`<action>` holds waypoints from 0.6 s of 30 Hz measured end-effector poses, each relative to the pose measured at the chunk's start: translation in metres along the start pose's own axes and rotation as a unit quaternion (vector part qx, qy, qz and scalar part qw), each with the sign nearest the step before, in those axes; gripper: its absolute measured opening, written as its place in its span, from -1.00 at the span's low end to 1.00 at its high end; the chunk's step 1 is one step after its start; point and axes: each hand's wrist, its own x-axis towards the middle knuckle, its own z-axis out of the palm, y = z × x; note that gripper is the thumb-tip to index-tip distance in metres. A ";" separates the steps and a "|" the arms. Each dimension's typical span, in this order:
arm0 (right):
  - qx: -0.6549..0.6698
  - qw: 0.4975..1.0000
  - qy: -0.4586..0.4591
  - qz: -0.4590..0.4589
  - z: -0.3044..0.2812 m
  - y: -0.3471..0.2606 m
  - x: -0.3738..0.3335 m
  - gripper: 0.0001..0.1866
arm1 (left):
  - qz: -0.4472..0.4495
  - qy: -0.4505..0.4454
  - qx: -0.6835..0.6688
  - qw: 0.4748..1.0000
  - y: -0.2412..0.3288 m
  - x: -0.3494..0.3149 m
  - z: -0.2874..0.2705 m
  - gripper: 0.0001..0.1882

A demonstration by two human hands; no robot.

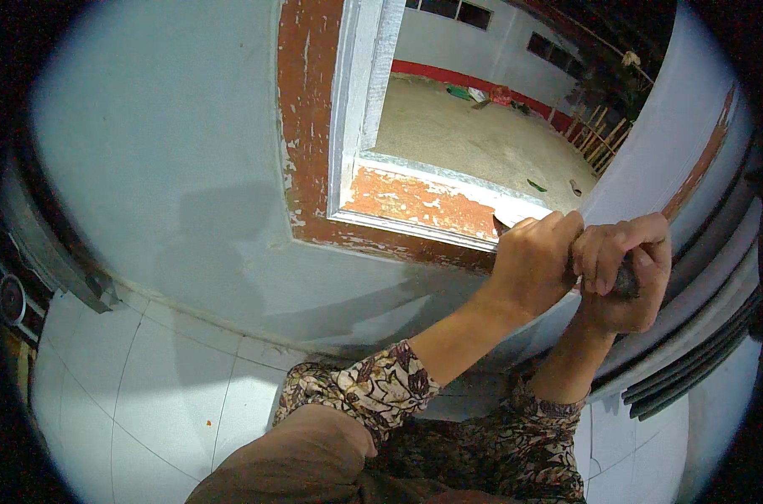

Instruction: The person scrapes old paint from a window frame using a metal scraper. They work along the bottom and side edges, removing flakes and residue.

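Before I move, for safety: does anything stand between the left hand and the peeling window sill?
Only a pale flat piece, probably part of the held tool, shows beside the left hand at the window sill; nothing else visible stands in the way.

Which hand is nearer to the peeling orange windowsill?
Left. The left hand is by the right-hand end of the windowsill; the right hand is farther right, beyond the left.

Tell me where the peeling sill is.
In the head view, the peeling sill is just above the middle, along the bottom of the window frame, left of the left hand.
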 end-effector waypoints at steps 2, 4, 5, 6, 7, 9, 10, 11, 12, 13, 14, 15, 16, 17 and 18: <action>-0.020 0.999 0.037 0.017 0.002 0.000 0.000 -0.75 | 0.000 0.000 -0.007 1.000 0.001 0.000 -0.002 -0.75; -0.035 0.997 0.057 0.026 0.005 0.002 0.001 -0.74 | -0.008 -0.019 0.006 1.000 -0.002 0.002 -0.004 -0.75; -0.051 0.996 0.070 0.028 0.006 0.004 0.003 -0.72 | 0.000 -0.011 -0.011 1.000 -0.005 0.003 -0.005 -0.77; -0.074 0.990 0.109 0.043 0.008 0.006 0.004 -0.70 | 0.006 -0.008 -0.028 1.000 -0.008 0.005 -0.007 -0.79; -0.135 0.983 0.109 0.060 0.009 0.008 0.005 -0.56 | 0.018 -0.004 -0.044 0.999 -0.011 0.007 -0.009 -0.81; -0.173 0.979 0.065 0.082 0.011 0.013 0.008 -0.45 | 0.018 -0.025 -0.033 0.999 -0.016 0.014 -0.015 -0.82; -0.187 0.977 0.051 0.092 0.010 0.014 0.009 -0.39 | 0.023 -0.029 -0.024 0.999 -0.017 0.018 -0.021 -0.82; -0.172 0.980 0.069 0.069 0.009 0.015 0.010 -0.31 | 0.037 -0.026 -0.048 0.998 -0.017 0.021 -0.027 -0.87; -0.156 0.983 0.086 0.046 0.006 0.016 0.010 -0.23 | 0.054 -0.010 -0.066 0.996 -0.015 0.026 -0.032 -0.91; -0.142 0.987 0.070 0.042 0.003 0.017 0.010 -0.14 | -0.006 -0.052 -0.087 0.995 -0.015 0.030 -0.044 -0.93; -0.178 0.978 0.087 0.061 -0.002 0.015 0.008 -0.21 | -0.108 -0.113 -0.082 0.984 -0.014 0.034 -0.056 -0.92; -0.255 0.958 0.095 0.089 -0.007 0.017 0.007 -0.30 | -0.142 -0.083 -0.131 0.978 -0.011 0.035 -0.067 -0.82; -0.328 0.928 0.131 0.118 -0.012 0.019 0.005 -0.38 | -0.194 -0.057 -0.172 0.964 -0.008 0.034 -0.077 -0.69; -0.423 0.885 0.080 0.177 -0.015 0.024 0.001 -0.45 | -0.213 -0.055 -0.212 0.952 -0.008 0.036 -0.085 -0.71; -0.507 0.818 0.060 0.266 -0.020 0.029 -0.003 -0.52 | -0.213 -0.036 -0.259 0.942 -0.007 0.036 -0.090 -0.72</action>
